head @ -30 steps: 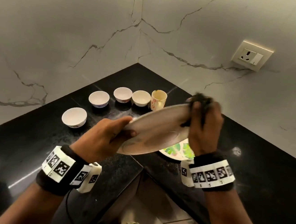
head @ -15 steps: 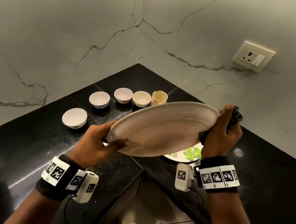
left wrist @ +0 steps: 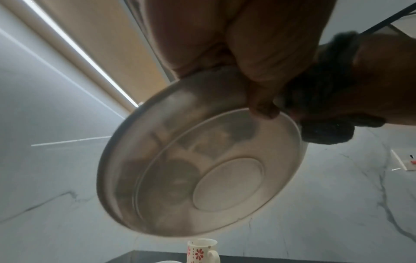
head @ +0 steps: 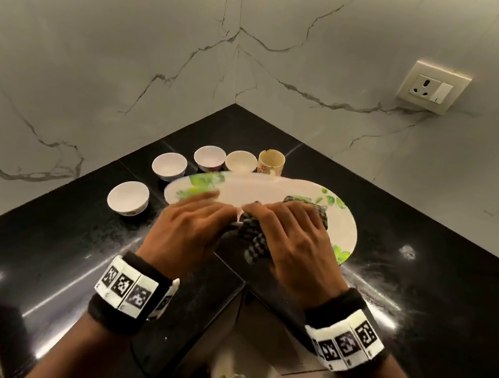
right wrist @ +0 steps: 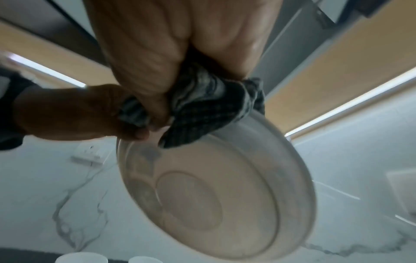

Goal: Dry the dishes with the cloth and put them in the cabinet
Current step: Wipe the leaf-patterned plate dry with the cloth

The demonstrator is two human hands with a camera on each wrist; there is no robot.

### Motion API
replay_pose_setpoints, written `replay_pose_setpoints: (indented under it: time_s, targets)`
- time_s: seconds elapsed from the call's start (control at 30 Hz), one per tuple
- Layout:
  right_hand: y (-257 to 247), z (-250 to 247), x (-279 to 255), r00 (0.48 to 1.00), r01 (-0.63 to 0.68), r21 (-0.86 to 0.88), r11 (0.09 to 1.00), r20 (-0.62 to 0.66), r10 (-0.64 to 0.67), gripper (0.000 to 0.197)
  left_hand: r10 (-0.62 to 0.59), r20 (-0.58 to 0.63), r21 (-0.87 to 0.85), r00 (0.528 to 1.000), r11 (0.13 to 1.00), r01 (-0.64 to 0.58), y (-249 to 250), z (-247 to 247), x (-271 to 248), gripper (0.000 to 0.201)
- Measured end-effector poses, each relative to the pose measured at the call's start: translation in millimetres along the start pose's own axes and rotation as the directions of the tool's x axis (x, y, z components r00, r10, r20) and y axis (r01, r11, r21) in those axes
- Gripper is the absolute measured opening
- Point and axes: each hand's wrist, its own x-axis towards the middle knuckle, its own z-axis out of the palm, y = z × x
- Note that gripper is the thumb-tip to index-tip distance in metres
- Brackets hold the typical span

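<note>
Plate [head: 272,191] leaf-printed from head view, plain underside [left wrist: 225,186] from wrists

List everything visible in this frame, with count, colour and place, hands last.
plate: 1, white with green leaf print, held above the counter
cloth: 1, dark checked, bunched at the plate's near rim
bowls: 4, white, in a curved row on the counter behind the plate
mug: 1, cream with red flowers, right end of the row
counter: 1, black, glossy
wall socket: 1, cream, right wall
left hand: grips the plate's rim
right hand: grips the cloth
</note>
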Motion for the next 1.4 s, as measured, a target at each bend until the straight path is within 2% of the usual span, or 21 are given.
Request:
replay_pose_setpoints:
  time_s: [0.07,0.1,0.13,0.17,0.2,0.23,0.27,0.3,0.33,0.37,0.5,0.57,0.67,0.73,0.8,0.87,0.97,1.13,1.27,1.33,1.4]
  targets:
    - [7,4,-6,0.999,0.008,-0.006,1.000,-0.032,-0.008,0.042,0.051,-0.069,-0.028,0.996,0.998,-0.053,0,-1,0,0.030]
    - [10,7,-9,0.998,0.008,0.012,1.000,-0.061,-0.008,0.044,-0.025,-0.104,-0.110,0.994,0.994,0.014,-1,-1,-1,0.041]
    - [13,9,-13,0.996,0.009,0.034,0.999,-0.093,-0.006,0.045,-0.210,-0.145,-0.281,0.967,0.946,0.163,-5,0,-2,0.060]
    - [17,10,-17,0.993,0.012,0.057,0.998,-0.116,-0.005,0.045,-0.484,-0.152,-0.542,0.862,0.770,0.337,-8,-3,-3,0.082]
    - [21,10,-22,0.991,0.017,0.079,0.997,-0.136,-0.007,0.045,-0.734,-0.087,-0.783,0.674,0.469,0.410,-11,-6,-3,0.103]
    - [24,9,-27,0.988,0.029,0.097,0.995,-0.151,-0.014,0.045,-0.873,0.076,-0.902,0.482,0.146,0.407,-16,-10,-5,0.117]
    - [26,8,-32,0.987,0.051,0.117,0.992,-0.159,-0.032,0.043,-0.879,0.297,-0.918,0.373,-0.155,0.365,-24,-12,-7,0.121]
    - [25,7,-35,0.986,0.079,0.138,0.987,-0.159,-0.056,0.039,-0.793,0.500,-0.857,0.349,-0.393,0.334,-29,-12,-10,0.115]
    - [22,7,-38,0.984,0.111,0.157,0.981,-0.155,-0.086,0.035,-0.691,0.625,-0.780,0.363,-0.534,0.327,-33,-10,-12,0.103]
    - [20,7,-41,0.982,0.139,0.163,0.977,-0.151,-0.114,0.031,-0.640,0.673,-0.739,0.371,-0.587,0.330,-34,-9,-15,0.089]
    - [8,13,-50,0.979,0.200,0.201,0.959,-0.092,-0.184,0.034,-0.827,0.526,-0.846,0.199,-0.485,0.221,-37,5,-15,0.039]
    - [-1,20,-51,0.974,0.213,0.274,0.938,0.011,-0.224,0.038,-0.893,0.416,-0.898,0.170,-0.374,0.231,-31,12,-12,0.032]
    - [-19,34,-43,0.948,0.113,0.421,0.900,0.227,-0.225,0.060,-0.951,0.270,-0.911,0.152,-0.201,0.360,-12,28,-5,0.032]
    - [-28,38,-32,0.913,-0.054,0.504,0.862,0.374,-0.161,0.079,-0.949,0.243,-0.885,0.200,-0.133,0.445,1,38,-6,0.032]
    - [-28,39,-22,0.882,-0.172,0.521,0.836,0.459,-0.105,0.081,-0.925,0.277,-0.869,0.261,-0.125,0.478,14,42,-8,0.030]
    - [-22,44,-18,0.879,-0.246,0.495,0.834,0.477,-0.024,0.078,-0.884,0.346,-0.882,0.315,-0.192,0.430,25,41,-11,0.032]
    - [4,51,-26,0.876,-0.349,0.438,0.829,0.467,0.122,0.084,-0.884,0.316,-0.912,0.346,-0.183,0.366,31,32,-18,0.032]
    - [51,49,-53,0.758,-0.618,0.285,0.733,0.465,0.458,0.086,-0.947,0.130,-0.925,0.292,-0.009,0.380,19,17,-36,0.034]
    - [23,49,-73,0.745,-0.590,0.223,0.776,0.522,0.416,0.085,-0.978,-0.018,-0.902,0.210,0.106,0.417,13,28,-39,0.031]
    - [-1,48,-76,0.748,-0.589,0.306,0.748,0.557,0.361,0.083,-0.987,-0.072,-0.893,0.143,0.128,0.432,8,34,-40,0.033]
    - [-22,52,-70,0.754,-0.613,0.462,0.641,0.584,0.300,0.075,-0.988,-0.096,-0.885,0.123,0.141,0.444,4,40,-42,0.035]
